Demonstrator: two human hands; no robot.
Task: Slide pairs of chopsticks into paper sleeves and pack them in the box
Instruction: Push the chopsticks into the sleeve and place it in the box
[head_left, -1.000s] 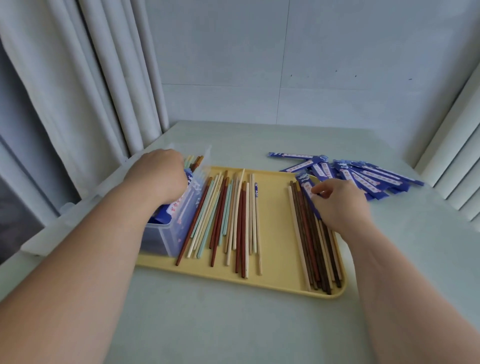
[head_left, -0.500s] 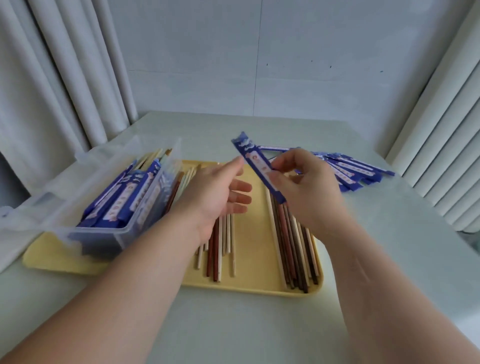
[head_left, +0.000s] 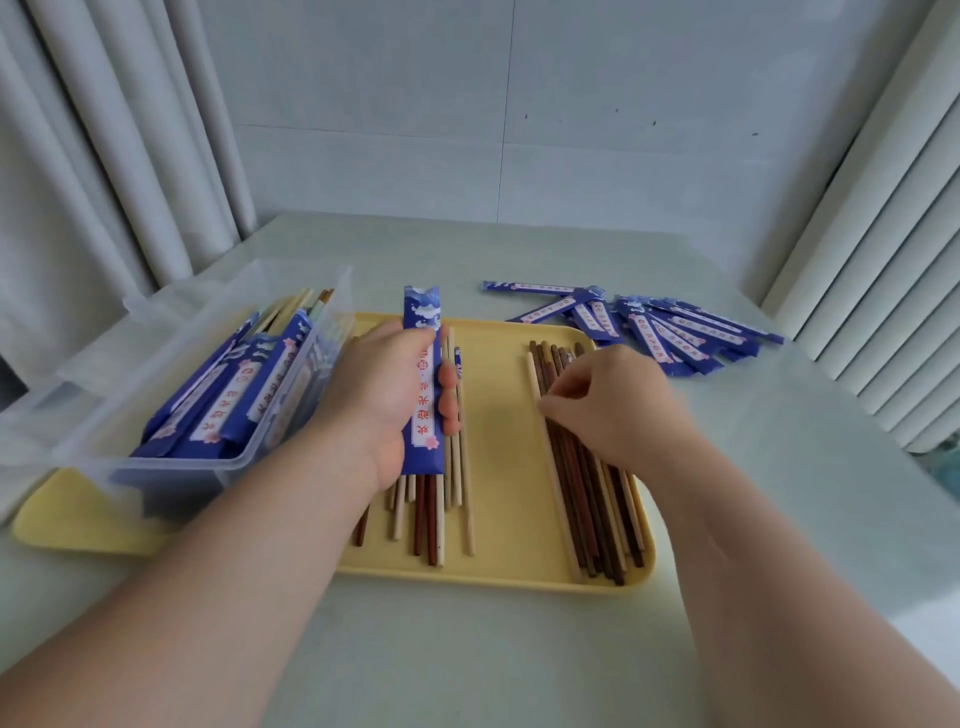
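With the box (head_left: 93, 410) well filled, our left hand (head_left: 384, 395) grips a sleeve (head_left: 423, 322), our right hand (head_left: 618, 405) pinches a chopstick (head_left: 557, 496); many remain loose

Tray (head_left: 509, 426) left end hidden under box (head_left: 171, 364), sleeve (head_left: 423, 322) print too blurred to read

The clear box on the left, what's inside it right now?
Blue paper sleeves lie stacked in the clear box, chopstick ends poking out at the far end. What lies beneath the top layer is covered.
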